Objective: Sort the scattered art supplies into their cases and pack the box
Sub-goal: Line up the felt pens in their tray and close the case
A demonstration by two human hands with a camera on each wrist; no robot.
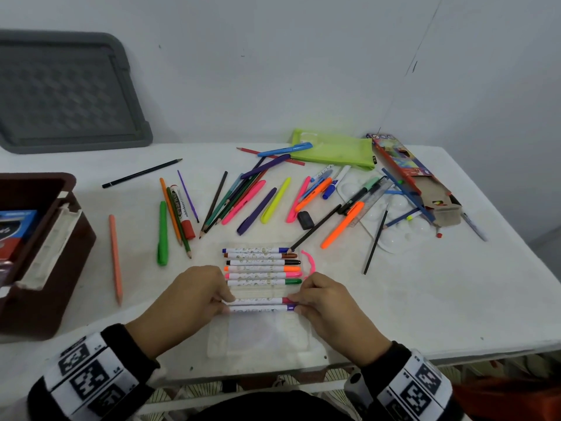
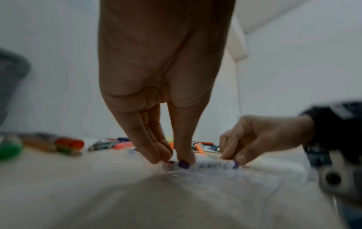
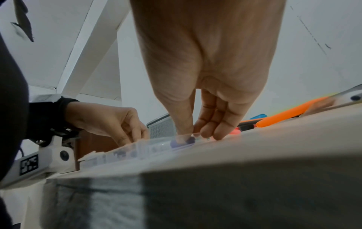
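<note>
White table (image 1: 394,299), purple marker (image 1: 261,308) between left hand (image 1: 194,294) and right hand (image 1: 326,299).

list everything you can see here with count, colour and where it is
case: one, clear, table's near edge
case markers: eight, white barrels, coloured caps, in the case
purple marker: one, nearest slot, both hands on its ends
loose pens and pencils: many, mixed colours, mid table
pouch: one, lime green, far side
pencil box: one, cardboard, open, far right
palette: one, white, right
eraser: one, black, centre
box: one, brown, left edge
lid: one, grey, against the wall
left hand: pinches the marker's left end
right hand: pinches its capped end
</note>
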